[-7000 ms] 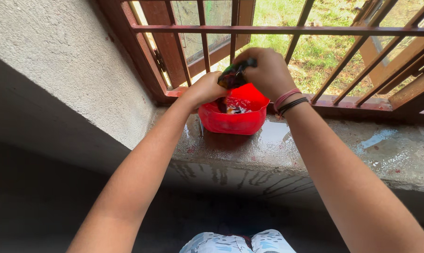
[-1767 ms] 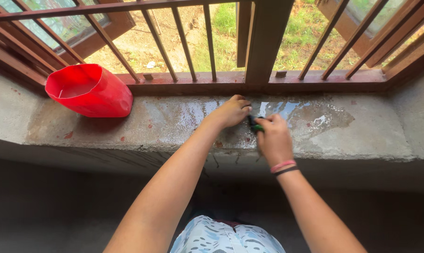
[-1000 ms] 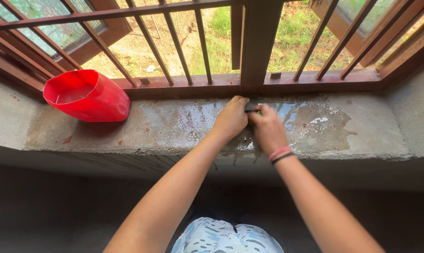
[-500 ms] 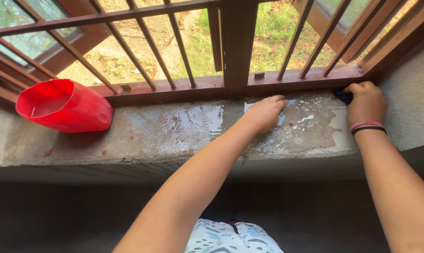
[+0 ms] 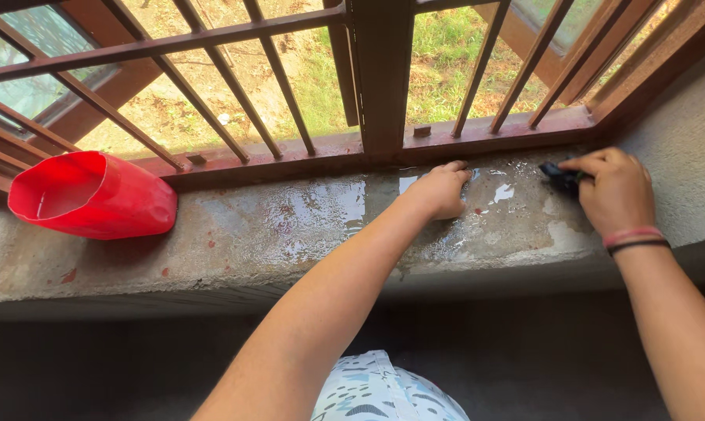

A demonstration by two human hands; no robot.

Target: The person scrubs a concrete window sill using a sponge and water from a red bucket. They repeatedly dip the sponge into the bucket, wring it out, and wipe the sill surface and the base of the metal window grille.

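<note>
Wet concrete sill (image 5: 305,226) carries everything I see. My right hand (image 5: 613,191) is closed around a dark cloth (image 5: 559,178), pressing it on the sill near its right end, just below the brown window frame (image 5: 383,78). My left hand (image 5: 439,189) lies flat, fingers loosely spread, on the wet patch at the middle, gripping nothing. I see a red bucket (image 5: 87,195) at the sill's left end, well apart from both hands.

No packages, labels, signs or screens in view. Nearest candidate: red plastic tub (image 5: 87,204) lying tilted at left end of wet concrete sill (image 5: 290,234), open mouth facing left, plain, unprinted.
</note>
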